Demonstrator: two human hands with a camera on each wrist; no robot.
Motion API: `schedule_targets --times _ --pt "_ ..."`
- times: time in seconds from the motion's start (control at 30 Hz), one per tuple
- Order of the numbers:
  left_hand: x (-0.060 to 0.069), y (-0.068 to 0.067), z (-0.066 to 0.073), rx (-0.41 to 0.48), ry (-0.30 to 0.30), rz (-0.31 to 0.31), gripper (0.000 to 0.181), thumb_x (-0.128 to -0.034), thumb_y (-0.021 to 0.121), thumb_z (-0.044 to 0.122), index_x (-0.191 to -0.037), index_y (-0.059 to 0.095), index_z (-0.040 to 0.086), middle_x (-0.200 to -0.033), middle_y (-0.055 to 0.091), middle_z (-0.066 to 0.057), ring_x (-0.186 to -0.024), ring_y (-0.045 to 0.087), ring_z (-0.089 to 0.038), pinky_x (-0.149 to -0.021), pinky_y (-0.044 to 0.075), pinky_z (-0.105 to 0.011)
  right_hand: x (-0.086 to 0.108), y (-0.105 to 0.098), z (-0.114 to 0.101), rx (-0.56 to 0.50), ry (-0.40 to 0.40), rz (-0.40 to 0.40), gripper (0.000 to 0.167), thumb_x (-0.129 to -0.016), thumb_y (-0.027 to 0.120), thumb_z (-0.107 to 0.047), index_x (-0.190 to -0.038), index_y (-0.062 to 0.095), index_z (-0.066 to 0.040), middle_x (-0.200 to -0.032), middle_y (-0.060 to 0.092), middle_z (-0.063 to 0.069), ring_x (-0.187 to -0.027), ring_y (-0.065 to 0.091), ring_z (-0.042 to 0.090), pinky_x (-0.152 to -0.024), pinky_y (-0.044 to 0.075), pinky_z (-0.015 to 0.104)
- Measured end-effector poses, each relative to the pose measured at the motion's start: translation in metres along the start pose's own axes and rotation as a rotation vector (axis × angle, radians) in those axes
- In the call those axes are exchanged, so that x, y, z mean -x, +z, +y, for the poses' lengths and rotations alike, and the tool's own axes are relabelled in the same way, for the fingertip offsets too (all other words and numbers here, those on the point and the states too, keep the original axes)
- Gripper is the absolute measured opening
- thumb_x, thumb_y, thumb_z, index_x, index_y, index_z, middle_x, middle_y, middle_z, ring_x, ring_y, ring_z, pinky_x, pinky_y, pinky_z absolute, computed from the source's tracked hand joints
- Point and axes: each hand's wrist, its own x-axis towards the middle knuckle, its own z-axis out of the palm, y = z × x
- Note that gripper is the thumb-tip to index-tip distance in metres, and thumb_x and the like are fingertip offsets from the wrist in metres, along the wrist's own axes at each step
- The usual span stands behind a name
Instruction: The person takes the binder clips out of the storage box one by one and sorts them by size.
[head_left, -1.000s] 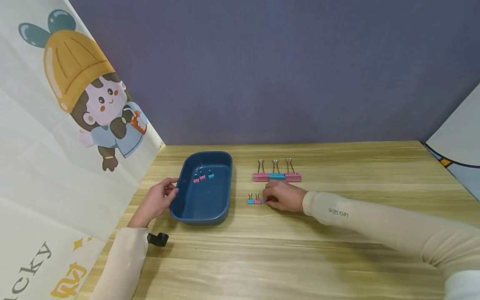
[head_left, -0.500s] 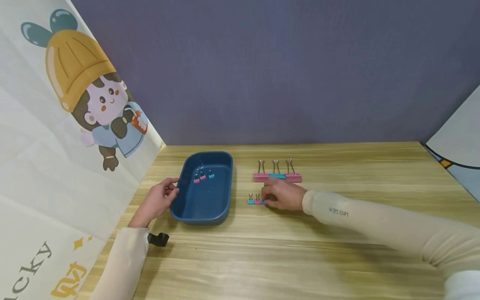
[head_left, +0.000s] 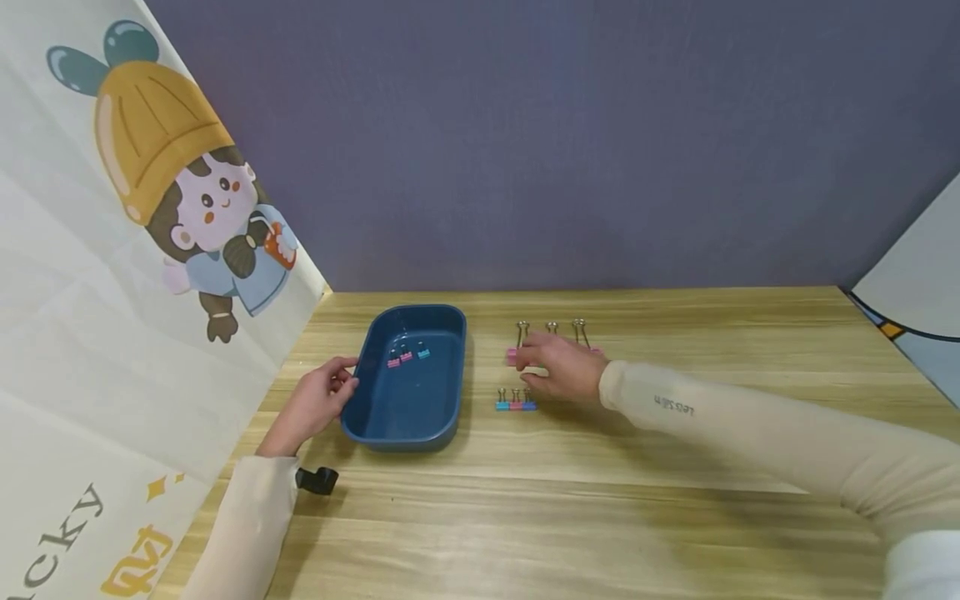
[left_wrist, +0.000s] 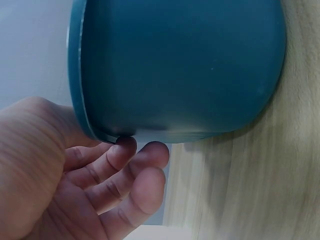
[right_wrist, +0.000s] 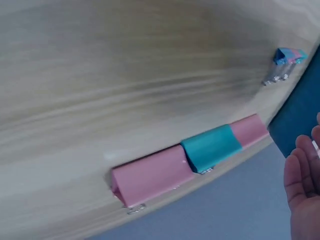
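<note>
My left hand [head_left: 322, 400] touches the left rim of a dark blue plastic tray [head_left: 401, 437]; in the left wrist view its bent fingers [left_wrist: 148, 190] lie against the outside near a corner. My right hand [head_left: 566, 367] is over the table with relaxed fingers, holding nothing, and partly covers a row of large binder clips [right_wrist: 212, 145]: pink, teal, pink. Just in front of that hand stands a row of small binder clips [head_left: 516, 407], light blue, pink and dark blue, side by side with handles pointing back.
Inside the tray lie two small pink binder clips [head_left: 406, 356] and a light blue one [head_left: 423, 353]. The wooden table [head_left: 480, 517] meets a grey-purple wall [head_left: 555, 150] at the back. A printed white curtain [head_left: 60, 333] hangs at the left.
My right hand has let go of the small dark blue clip, now against the pink one, and has moved back toward the large clips. The left hand has stayed at the tray.
</note>
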Motion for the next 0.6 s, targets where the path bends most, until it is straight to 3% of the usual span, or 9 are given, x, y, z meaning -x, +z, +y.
schedule_targets --times 0.2,0.4,0.6 --pt "-0.001 0.000 0.001 0.002 -0.001 0.000 0.035 -0.0960 0.054 0.007 -0.129 0.051 -0.004 -0.090 0.056 -0.012 -0.068 0.055 -0.020 -0.050 0.049 -0.028 -0.016 -0.002 0.001 -0.009 -0.061 0.025 0.005 -0.084 0.069 -0.010 -0.089 0.068 -0.008 -0.088 0.059 0.000 -0.083 0.053 0.014 -0.074 0.047 0.029" --pt "-0.001 -0.001 0.002 0.010 0.003 -0.013 0.035 -0.0960 0.054 0.007 -0.129 0.049 -0.005 -0.090 0.057 -0.012 -0.070 0.056 -0.019 -0.050 0.049 -0.027 -0.034 -0.004 -0.004 -0.019 -0.028 0.023 0.008 -0.087 0.067 -0.013 -0.092 0.067 -0.006 -0.092 0.059 0.003 -0.088 0.053 0.017 -0.081 0.046 0.033" --pt "0.000 -0.001 0.001 0.029 0.004 -0.017 0.035 -0.0956 0.055 0.007 -0.128 0.050 -0.005 -0.089 0.056 -0.011 -0.069 0.056 -0.019 -0.049 0.049 -0.028 -0.054 0.000 -0.009 -0.007 -0.025 0.034 0.009 -0.089 0.065 -0.015 -0.094 0.067 -0.008 -0.093 0.060 0.003 -0.086 0.052 0.016 -0.077 0.046 0.031"
